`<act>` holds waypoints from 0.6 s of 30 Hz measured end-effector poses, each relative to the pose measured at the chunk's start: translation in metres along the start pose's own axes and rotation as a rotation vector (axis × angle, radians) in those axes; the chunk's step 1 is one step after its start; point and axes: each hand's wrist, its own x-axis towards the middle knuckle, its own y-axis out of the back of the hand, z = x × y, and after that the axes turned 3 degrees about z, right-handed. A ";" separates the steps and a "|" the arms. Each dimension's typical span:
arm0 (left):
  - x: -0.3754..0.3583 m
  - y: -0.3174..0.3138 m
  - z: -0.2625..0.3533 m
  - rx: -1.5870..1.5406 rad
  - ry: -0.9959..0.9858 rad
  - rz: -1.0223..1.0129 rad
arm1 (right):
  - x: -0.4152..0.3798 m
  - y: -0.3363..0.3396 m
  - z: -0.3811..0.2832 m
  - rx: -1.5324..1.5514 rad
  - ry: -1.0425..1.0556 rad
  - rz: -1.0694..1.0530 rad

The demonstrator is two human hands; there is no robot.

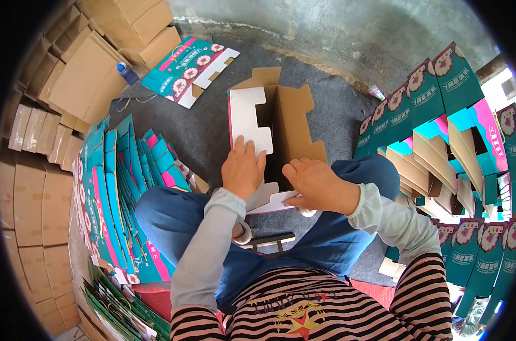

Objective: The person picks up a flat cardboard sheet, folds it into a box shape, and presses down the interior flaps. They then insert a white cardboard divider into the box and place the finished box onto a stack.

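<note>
Head camera looks down on a grey carpeted floor (212, 131) that meets a rough concrete wall (349, 28). On that floor, between the person's knees, stands a half-folded brown cardboard carton with white-edged flaps (295, 122), open at the top. Left hand (243, 169) lies flat, fingers spread, pressing down the near white flap of the carton, gripping nothing. Right hand (317, 184) rests just beside it on the carton's near edge, fingers curled over a lower flap; whether it pinches the card is hard to tell. Further out, a fanned stack of flat teal and pink printed carton blanks (118, 187) lies at the left, plain brown cardboard bundles (87, 74) beyond it, and assembled teal cartons (439, 96) line the right.
</note>
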 end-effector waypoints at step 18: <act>-0.047 0.027 -0.012 -0.192 -0.218 -0.027 | 0.009 0.005 0.010 0.656 0.135 -0.539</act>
